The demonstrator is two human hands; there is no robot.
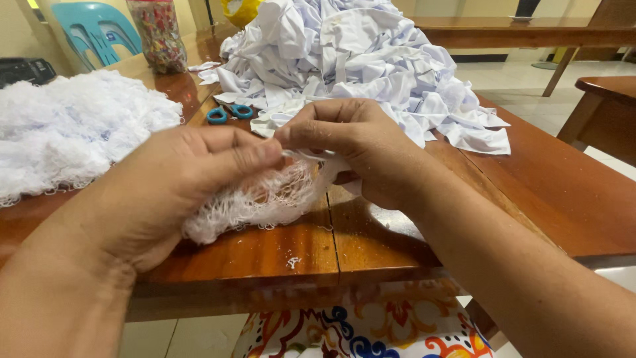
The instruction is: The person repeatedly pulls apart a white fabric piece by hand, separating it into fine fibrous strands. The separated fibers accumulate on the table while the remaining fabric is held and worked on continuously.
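Observation:
My left hand (175,182) grips a frayed white cloth piece (265,199) that lies bunched on the brown wooden table (530,179). My right hand (358,142) pinches the same cloth at its upper edge, fingertips meeting my left thumb. Loose threads hang from the cloth between the two hands. Behind my hands rises a large pile of white cloth scraps (358,59). Blue-handled scissors (229,113) lie at the foot of that pile, just beyond my fingers.
A heap of fluffy frayed white threads (73,126) covers the table's left side. A clear jar of coloured bits (159,36) stands at the back, with a blue plastic chair (99,30) behind it. Another wooden table (603,99) stands at right. Patterned fabric (358,328) lies below the table edge.

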